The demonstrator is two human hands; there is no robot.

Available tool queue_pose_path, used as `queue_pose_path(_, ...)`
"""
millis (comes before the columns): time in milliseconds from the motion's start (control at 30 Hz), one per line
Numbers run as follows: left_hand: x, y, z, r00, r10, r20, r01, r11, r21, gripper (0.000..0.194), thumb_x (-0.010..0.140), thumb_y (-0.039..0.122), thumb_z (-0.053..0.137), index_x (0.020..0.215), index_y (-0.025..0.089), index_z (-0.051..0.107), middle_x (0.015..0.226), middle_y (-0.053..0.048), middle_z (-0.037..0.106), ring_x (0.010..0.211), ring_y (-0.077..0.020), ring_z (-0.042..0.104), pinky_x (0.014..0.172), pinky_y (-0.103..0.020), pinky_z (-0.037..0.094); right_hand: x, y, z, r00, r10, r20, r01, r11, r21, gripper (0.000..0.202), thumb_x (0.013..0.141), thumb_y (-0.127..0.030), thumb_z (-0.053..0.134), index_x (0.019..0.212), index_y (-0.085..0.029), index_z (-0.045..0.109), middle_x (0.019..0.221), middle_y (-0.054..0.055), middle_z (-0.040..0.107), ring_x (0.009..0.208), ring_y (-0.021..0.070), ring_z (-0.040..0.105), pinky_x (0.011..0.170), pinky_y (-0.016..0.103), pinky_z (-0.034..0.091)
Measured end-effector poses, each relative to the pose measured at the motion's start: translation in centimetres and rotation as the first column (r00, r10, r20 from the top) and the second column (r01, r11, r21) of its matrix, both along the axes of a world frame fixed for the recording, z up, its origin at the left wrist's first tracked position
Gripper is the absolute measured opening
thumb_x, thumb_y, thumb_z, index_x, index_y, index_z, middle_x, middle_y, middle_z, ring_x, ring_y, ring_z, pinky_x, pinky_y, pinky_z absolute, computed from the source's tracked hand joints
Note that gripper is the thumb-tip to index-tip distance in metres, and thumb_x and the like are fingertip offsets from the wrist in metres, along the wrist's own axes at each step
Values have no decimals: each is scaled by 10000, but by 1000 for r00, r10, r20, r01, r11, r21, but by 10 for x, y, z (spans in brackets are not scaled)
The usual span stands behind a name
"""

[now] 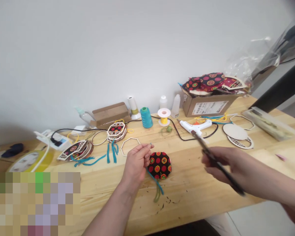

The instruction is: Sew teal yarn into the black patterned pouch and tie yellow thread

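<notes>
My left hand (137, 162) is closed in a pinch on a teal cord (155, 181); a tip of it shows above the fingers and a length hangs below. Right beside those fingers is a rounded piece of black fabric (159, 165) with red and yellow flower circles, with a green loop (157, 193) at its lower edge. My right hand (238, 165) is closed around a long, dark, slim tool (218, 167), blurred, pointing up and left towards the white glue gun (195, 127). Whether the tool touches the glue gun I cannot tell.
Behind stand a teal thread cone (146, 118), a yellow thread spool (164, 120) and white bottles. A cardboard box (208, 105) of patterned fabric is at back right. Stacked lattice pieces (76, 150), a power strip (55, 139) and a clear tray (272, 123) line the table. Dark scraps lie in front.
</notes>
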State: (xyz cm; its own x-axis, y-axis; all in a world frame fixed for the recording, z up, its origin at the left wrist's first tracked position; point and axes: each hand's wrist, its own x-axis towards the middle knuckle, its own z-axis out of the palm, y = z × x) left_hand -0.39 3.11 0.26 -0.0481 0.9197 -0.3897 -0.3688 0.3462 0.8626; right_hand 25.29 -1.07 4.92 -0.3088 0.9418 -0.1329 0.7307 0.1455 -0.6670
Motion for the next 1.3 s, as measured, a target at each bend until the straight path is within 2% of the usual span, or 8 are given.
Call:
queue_pose_path(67, 0, 0, -1, 1000, -2, -3, 2, 1000, 11, 233, 591, 269, 739, 705, 96, 633, 419, 89, 343, 370, -12, 244, 375, -153, 141, -28, 23, -1, 986, 118, -122, -128, 988, -82, 230, 789, -397, 529, 740, -172, 535, 647, -11, 502, 571, 104, 440, 519, 229, 366)
queue_pose_path(167, -1, 1, -4, 1000, 11, 7, -11, 1000, 28, 219, 610, 268, 729, 707, 100, 626, 419, 99, 317, 367, -11, 221, 378, -160, 125, -56, 49, -7, 915, 188, -357, -276, 937, -216, 366, 689, -463, 646, 838, -153, 521, 664, -34, 468, 585, 92, 410, 517, 214, 341)
queue_pose_path(267, -2, 2, -6, 1000, 21, 23, -21, 999, 32, 206, 622, 259, 721, 707, 100, 621, 422, 103, 307, 365, -7, 203, 380, -163, 109, -67, 59, -10, 856, 245, -455, -374, 901, -218, 497, 634, -541, 668, 870, -130, 519, 661, -40, 435, 579, 87, 371, 498, 212, 300)
queue_pose_path(400, -2, 2, -7, 999, 37, 17, -37, 999, 34, 203, 633, 263, 720, 713, 100, 629, 427, 99, 316, 371, -8, 218, 382, -160, 119, -61, 59, -14, 860, 309, -405, -393, 909, -141, 479, 724, -591, 556, 838, -126, 528, 654, -41, 389, 583, 86, 321, 502, 218, 262)
queue_pose_path(500, -2, 1, -5, 998, 55, 11, -55, 998, 34, 209, 627, 270, 729, 708, 103, 635, 430, 93, 327, 376, -12, 238, 381, -159, 131, -52, 58, -19, 899, 319, -301, -385, 902, -195, 440, 761, -578, 527, 737, -138, 516, 621, -48, 353, 568, 81, 294, 501, 219, 243)
queue_pose_path(633, -1, 1, -3, 997, 78, 19, -79, 996, 42, 197, 612, 249, 735, 701, 105, 635, 435, 86, 345, 387, -16, 257, 379, -153, 146, -44, 59, -22, 930, 326, -172, -363, 890, -276, 461, 734, -602, 541, 663, -149, 493, 600, -51, 313, 550, 77, 265, 478, 215, 227)
queue_pose_path(833, 2, 2, -2, 994, 109, 14, -110, 992, 59, 223, 603, 253, 741, 729, 98, 642, 434, 88, 348, 396, -17, 258, 380, -144, 162, -47, 61, -26, 953, 297, -57, -301, 911, -281, 513, 699, -652, 532, 599, -151, 478, 565, -44, 292, 526, 79, 262, 449, 218, 203)
queue_pose_path(1300, 10, -8, -9, 988, 28, -151, -20, 998, 56, 170, 661, 279, 701, 739, 130, 681, 490, 46, 457, 442, -25, 336, 416, -140, 196, -56, 61, -31, 969, 235, -73, -246, 936, -250, 488, 700, -615, 536, 578, -143, 505, 558, -37, 295, 532, 85, 264, 445, 218, 209)
